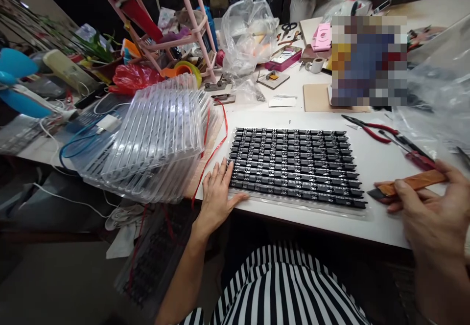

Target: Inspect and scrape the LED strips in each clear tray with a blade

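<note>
A clear plastic tray filled with rows of small black parts (pixel 293 166) lies on the white table near its front edge. My left hand (pixel 217 193) rests at the tray's left front corner, fingers apart and thumb along the front edge, holding nothing. At the right, my right hand (pixel 433 202) is closed around a tool with a brown wrapped handle (pixel 418 182). The tool's dark, pointed tip is directed left, close to the tray's right front corner without lying over the black parts.
Stacked clear plastic trays (pixel 157 124) stand at the left, beside a red ribbon (pixel 216 151). Red-handled pliers (pixel 374 128) and a screwdriver (pixel 418 158) lie at the right. Behind are a beige board (pixel 316 98), a pink rack (pixel 191 26) and a plastic bag (pixel 246 36).
</note>
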Available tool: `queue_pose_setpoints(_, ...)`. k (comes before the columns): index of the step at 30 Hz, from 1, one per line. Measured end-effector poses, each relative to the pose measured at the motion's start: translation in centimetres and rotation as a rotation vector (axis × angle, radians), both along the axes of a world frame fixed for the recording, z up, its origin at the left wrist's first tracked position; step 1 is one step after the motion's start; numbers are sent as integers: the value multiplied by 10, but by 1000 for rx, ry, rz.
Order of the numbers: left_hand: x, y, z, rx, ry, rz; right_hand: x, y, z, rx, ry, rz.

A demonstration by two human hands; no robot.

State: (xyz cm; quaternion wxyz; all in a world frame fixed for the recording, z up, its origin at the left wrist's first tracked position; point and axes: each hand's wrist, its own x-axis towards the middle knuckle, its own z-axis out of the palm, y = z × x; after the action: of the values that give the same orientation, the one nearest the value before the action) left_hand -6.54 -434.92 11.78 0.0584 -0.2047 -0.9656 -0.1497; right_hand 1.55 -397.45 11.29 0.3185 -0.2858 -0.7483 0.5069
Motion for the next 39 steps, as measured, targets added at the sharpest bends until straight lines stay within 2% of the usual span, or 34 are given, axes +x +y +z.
queue_pose_setpoints(6, -1, 0, -2, -1, 44, 4, 1, -4, 5, 15, -23, 27)
queue_pose_setpoints(10, 1, 10, -2, 10, 120, 28, 2, -4, 4, 5, -43, 35)
queue_pose_setpoints(14, 3, 24, 0, -34, 186, -23, 4, -2, -2, 41, -48, 29)
queue_pose_setpoints(17, 3, 33, 2, -51, 222, -75, 3, 2, -6, 10, -17, 25)
queue_pose_setpoints(19, 2, 39, 3, -47, 238, -100, 1, 3, -2, -41, 8, 22)
queue_pose_setpoints(21, 3, 47, 4, -34, 244, -132, -4, -1, 10, -76, 52, 40)
queue_pose_setpoints(24, 7, 60, 4, -2, 248, -181, -19, -23, 40, -89, 131, 208)
queue_pose_setpoints(27, 11, 70, 2, 26, 273, -170, -43, -58, 66, -124, 129, 518)
queue_pose_setpoints(29, 13, 74, -1, 33, 287, -132, -64, -82, 73, -141, 93, 719)
queue_pose_setpoints(32, 14, 75, -3, 30, 292, -96, -99, -109, 67, -154, 3, 907)
queue_pose_setpoints(35, 14, 75, -4, 33, 297, -94, -127, -127, 56, -154, -60, 981)
queue_pose_setpoints(39, 14, 75, -5, 44, 286, -81, -144, -140, 46, -165, -91, 1039)
